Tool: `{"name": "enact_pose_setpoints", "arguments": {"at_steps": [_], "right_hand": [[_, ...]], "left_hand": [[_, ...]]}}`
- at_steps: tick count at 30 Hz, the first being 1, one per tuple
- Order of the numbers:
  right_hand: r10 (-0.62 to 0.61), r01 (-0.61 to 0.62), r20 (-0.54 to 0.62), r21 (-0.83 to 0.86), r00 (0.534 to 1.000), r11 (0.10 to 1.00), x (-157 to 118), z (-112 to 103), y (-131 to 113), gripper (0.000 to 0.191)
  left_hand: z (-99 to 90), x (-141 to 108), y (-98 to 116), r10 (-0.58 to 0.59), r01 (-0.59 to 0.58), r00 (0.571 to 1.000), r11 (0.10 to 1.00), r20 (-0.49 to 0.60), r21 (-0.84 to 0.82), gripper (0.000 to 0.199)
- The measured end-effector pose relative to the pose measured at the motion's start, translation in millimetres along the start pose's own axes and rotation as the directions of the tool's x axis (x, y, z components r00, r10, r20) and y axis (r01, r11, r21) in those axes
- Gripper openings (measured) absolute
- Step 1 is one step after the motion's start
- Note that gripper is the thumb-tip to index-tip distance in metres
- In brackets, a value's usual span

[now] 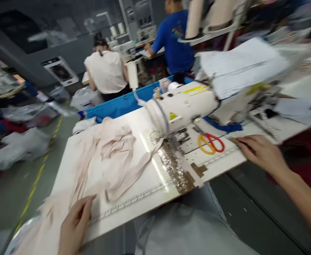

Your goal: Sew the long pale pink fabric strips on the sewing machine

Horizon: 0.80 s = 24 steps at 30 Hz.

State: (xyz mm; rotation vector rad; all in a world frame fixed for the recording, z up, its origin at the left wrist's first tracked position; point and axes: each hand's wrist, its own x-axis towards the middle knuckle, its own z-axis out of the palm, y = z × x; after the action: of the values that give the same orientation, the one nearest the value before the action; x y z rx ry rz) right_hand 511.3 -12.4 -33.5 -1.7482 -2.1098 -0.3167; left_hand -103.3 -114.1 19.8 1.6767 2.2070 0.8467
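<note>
At the table's front left, my left hand [77,219] is beside the pale pink fabric [120,148], fingers curled and thumb against the forefinger. Whether any fabric is pinched there I cannot tell. The fabric lies in loose folds and hangs off the table's left end. One strip of it runs to the needle area of the white sewing machine [184,106]. My right hand [261,152] is closed at the table's right front edge, with a small thin thing at its fingertips, too blurred to name. Scissors [211,143] with one yellow and one red handle lie left of that hand.
White paper sheets [245,67] cover the machine's right part. Large thread cones [195,17] stand above. A blue cloth trough [123,104] runs behind the white table [65,170]. Two people sit at machines beyond. Plastic bags [25,147] lie on the floor at left.
</note>
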Motion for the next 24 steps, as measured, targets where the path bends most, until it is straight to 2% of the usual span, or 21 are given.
{"name": "enact_pose_setpoints", "arguments": {"at_steps": [1,4,6,9,11,14,16,18,21,24], "right_hand": [[0.001,-0.001,-0.011,-0.014,1.0,1.0,4.8,2.8,-6.5,0.052],[0.073,-0.077,-0.036,-0.117,0.997,0.99,29.8,13.1,-30.7,0.065],[0.073,-0.082,-0.064,-0.145,0.995,0.986,46.1,17.5,-55.7,0.063],[-0.12,0.125,-0.117,0.04,0.986,0.991,55.9,16.8,-109.1,0.044],[-0.247,0.27,-0.13,0.213,0.96,0.939,54.3,14.9,-153.2,0.032],[-0.422,0.414,-0.093,0.468,0.902,0.781,52.1,17.4,-222.7,0.025],[-0.574,0.474,-0.043,0.614,0.818,0.631,55.5,23.3,-264.3,0.025],[-0.663,0.509,-0.03,0.667,0.748,0.544,62.7,30.5,-298.1,0.028],[-0.745,0.561,-0.002,0.659,0.667,0.501,75.4,38.0,-332.1,0.029],[-0.763,0.565,0.086,0.62,0.64,0.544,85.6,39.8,-348.5,0.026]], "left_hand": [[0.3,-2.3,5.7,0.005,-0.005,1.0,0.998,0.007,-0.065,0.037],[4.0,-3.9,11.5,-0.021,0.021,1.0,0.995,0.008,-0.094,0.04],[7.6,-4.5,8.5,-0.019,0.02,1.0,0.995,0.009,-0.099,0.038],[13.1,-7.0,4.7,0.019,-0.016,0.999,0.995,0.027,-0.096,0.033],[16.0,-7.4,5.5,0.059,-0.054,0.997,0.994,0.057,-0.099,0.028],[18.4,-4.8,11.6,0.13,-0.13,0.98,0.991,0.151,-0.005,0.024],[19.2,-1.9,16.8,0.165,-0.209,0.953,0.965,0.255,0.157,0.023],[20.1,1.1,20.8,0.176,-0.277,0.923,0.921,0.343,0.274,0.021],[23.0,5.1,22.5,0.18,-0.307,0.902,0.907,0.393,0.288,0.018],[27.0,8.4,21.3,0.177,-0.312,0.894,0.905,0.413,0.288,0.015]]}}
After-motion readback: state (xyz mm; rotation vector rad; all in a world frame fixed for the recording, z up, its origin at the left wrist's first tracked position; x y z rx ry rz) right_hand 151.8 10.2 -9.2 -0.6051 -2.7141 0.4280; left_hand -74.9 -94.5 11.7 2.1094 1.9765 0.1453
